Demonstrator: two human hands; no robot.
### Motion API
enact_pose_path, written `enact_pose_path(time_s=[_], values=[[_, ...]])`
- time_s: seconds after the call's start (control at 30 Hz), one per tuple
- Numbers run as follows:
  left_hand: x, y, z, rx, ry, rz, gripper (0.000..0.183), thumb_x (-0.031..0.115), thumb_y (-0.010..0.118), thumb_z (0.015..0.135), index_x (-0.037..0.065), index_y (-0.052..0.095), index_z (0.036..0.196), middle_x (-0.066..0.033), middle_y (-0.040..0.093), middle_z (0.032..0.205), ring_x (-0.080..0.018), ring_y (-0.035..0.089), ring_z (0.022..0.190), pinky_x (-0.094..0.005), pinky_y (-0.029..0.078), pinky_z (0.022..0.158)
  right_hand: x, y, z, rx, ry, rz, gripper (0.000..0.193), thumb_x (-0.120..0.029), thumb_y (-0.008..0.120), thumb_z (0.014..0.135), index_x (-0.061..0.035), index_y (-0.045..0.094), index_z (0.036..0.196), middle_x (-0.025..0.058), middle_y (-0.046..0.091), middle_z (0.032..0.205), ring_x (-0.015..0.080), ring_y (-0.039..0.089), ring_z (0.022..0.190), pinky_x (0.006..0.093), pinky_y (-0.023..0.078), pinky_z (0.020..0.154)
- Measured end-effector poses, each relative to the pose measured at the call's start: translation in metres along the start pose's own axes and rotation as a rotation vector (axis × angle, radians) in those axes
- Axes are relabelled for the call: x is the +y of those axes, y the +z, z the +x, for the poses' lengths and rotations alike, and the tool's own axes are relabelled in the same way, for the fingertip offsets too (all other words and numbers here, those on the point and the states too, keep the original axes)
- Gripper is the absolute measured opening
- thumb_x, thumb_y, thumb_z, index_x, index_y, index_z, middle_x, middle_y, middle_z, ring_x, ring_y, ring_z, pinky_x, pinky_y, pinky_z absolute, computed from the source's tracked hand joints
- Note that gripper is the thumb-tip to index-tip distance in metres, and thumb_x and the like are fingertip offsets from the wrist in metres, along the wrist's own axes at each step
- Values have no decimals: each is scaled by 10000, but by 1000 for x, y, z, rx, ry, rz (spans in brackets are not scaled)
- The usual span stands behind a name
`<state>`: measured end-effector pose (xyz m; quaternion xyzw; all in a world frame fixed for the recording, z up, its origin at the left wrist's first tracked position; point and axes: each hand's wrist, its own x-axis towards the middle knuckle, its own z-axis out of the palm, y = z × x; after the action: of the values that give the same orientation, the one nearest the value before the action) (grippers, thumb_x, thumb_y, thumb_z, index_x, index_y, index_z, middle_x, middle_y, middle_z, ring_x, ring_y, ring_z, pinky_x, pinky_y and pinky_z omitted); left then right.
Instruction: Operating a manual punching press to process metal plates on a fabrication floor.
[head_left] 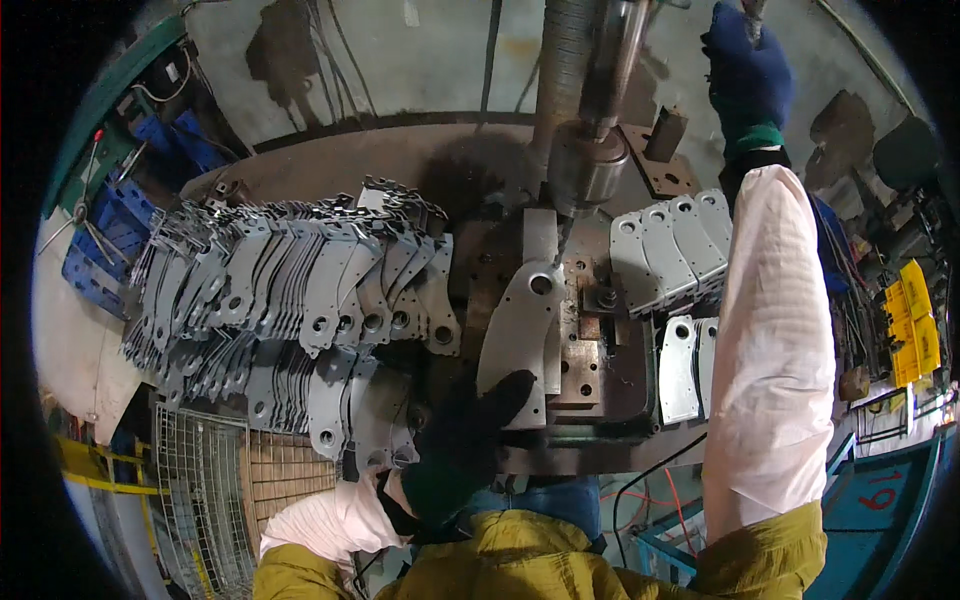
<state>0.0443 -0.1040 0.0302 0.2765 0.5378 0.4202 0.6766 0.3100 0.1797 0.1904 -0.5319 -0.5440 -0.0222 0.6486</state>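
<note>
A brown, worn metal surface (330, 148) carries everything, its back edge appearing bowed and a bare strip showing along the front. On its left, curved grey metal plates with holes stand packed side by side in two rows: a long, dense back row (328, 285) and a shorter front row (330, 400) nearer the person. In the middle sits a dark, rimmed base (600, 432) bearing a perforated steel drilling fixture (580, 360). To the right are two smaller groups of similar plates, a fanned rear group (662, 250) and a front group (679, 370) partly hidden by a sleeve. Behind, a drilled steel mounting plate (673, 180) lies flat.
</note>
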Motion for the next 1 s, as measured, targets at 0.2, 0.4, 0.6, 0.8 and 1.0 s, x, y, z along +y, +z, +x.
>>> enact_pose_path(time_s=[0.2,0.4,0.6,0.8,1.0], values=[[6,-2,-13,-206,213,12,465,184,623,993,100,494,1432,-93,531,1347,-192,620,1151,-325,610,803,-9,-9,0,-45,4,-57,553,-597,607,890,-62,721,969,73,727,818,181,684,757,338,516,719],[9,-7,-14,-209,144,120,435,147,587,1007,100,526,1435,-81,478,1440,-230,605,1194,-354,608,873,-15,-29,-11,-93,-57,-205,537,-562,629,897,-28,689,909,72,690,734,174,655,681,346,513,678],[-7,-26,11,-186,307,31,448,160,672,966,108,579,1402,-96,617,1284,-257,631,1133,-366,608,833,-27,-73,-25,-470,142,61,514,-536,725,868,-27,670,919,73,646,702,156,612,602,308,490,583],[24,-56,21,-210,348,405,441,301,709,944,86,623,1319,-89,672,1175,-250,680,970,-404,612,776,-59,-89,-42,-485,210,160,519,-530,760,844,-29,659,937,63,629,696,150,590,568,303,477,545],[52,-34,21,-117,-13,428,469,389,708,943,55,647,1267,-87,700,1097,-236,701,867,-416,605,760,-57,-91,-43,-479,258,152,521,-535,757,844,-34,656,945,62,625,695,148,593,569,300,474,545]])
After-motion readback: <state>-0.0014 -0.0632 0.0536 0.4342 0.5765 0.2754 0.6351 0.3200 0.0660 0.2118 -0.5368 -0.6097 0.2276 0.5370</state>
